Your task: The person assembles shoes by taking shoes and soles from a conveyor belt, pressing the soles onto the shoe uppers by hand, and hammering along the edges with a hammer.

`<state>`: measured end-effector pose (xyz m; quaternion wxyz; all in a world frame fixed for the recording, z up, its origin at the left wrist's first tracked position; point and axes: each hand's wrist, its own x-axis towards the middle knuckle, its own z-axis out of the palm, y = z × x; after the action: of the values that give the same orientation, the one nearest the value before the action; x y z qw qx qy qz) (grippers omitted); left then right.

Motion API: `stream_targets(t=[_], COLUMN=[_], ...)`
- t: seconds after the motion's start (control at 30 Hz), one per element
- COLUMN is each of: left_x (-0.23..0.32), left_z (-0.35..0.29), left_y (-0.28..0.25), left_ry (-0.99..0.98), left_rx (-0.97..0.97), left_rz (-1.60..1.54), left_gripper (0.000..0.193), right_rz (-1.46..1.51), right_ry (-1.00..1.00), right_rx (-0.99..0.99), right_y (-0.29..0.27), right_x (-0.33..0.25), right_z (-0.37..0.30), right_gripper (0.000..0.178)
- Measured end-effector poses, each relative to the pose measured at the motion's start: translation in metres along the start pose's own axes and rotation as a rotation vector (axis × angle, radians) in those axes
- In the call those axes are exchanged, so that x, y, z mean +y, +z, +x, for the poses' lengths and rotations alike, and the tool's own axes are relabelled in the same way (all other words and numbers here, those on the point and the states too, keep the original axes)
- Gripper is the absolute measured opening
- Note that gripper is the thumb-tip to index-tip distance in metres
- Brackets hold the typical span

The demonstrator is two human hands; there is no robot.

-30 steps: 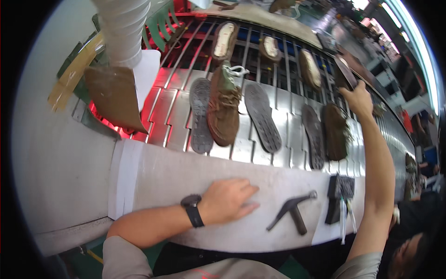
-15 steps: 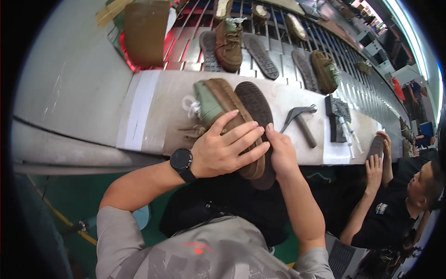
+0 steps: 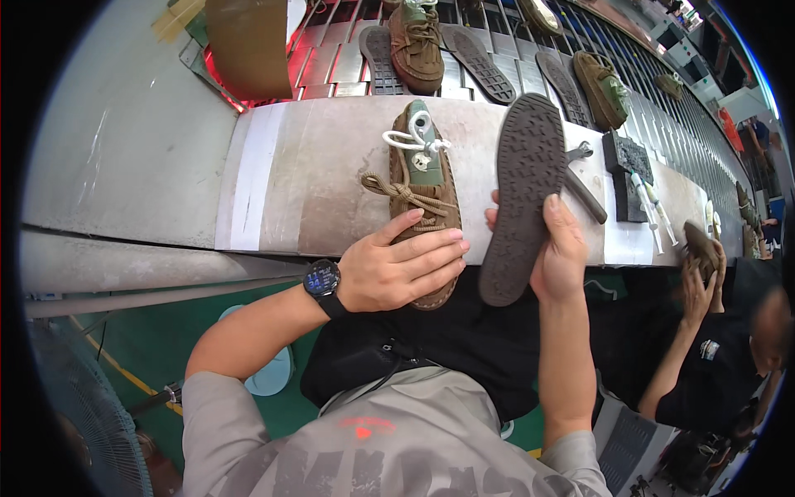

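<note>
A brown and green lace-up shoe (image 3: pixel 436 186) stands upright on the bench, its toe reaching past the near edge towards me. My left hand (image 3: pixel 402 267) is closed over the toe, fingers draped across the top. White and tan laces are tied on the shoe. To its right, my right hand (image 3: pixel 559 248) grips a dark brown outsole (image 3: pixel 523 190), tread facing up. The thumb presses on the tread, while other fingertips show at the opposite edge. The sole is apart from the shoe.
Right of the sole lie a hammer (image 3: pixel 585 195), a black block (image 3: pixel 628 166) and two white brush-like tools (image 3: pixel 654 207). Beyond the bench (image 3: pixel 323 166), a slatted conveyor (image 3: pixel 331 74) carries shoes and soles. A co-worker (image 3: pixel 704 348) handles a shoe at the right. A fan (image 3: pixel 83 431) stands lower left.
The shoe has turned from its side to upright beneath my left hand. My right hand has moved the sole away to the right and raised it. The co-worker's hands have shifted.
</note>
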<state>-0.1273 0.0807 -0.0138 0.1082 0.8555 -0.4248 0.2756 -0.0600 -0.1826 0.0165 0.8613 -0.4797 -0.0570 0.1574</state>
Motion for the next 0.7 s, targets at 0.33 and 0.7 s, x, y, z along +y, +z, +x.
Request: stream_targets(t=[0.33,0.7], left_x=[0.003,-0.025], left_z=[-0.001,0.043], left_y=[-0.004,-0.049], left_ry=[0.002,-0.125], left_rx=[-0.037,0.169], left_rz=[0.032,-0.304], left_gripper=[0.033,0.043], right_rz=[0.233,0.351], right_ry=[0.023,-0.014], right_rx=[-0.025,-0.073], right_y=[-0.013,-0.013], right_x=[0.021,0.022], right_z=[0.008,0.014], right_gripper=[0.07,0.086])
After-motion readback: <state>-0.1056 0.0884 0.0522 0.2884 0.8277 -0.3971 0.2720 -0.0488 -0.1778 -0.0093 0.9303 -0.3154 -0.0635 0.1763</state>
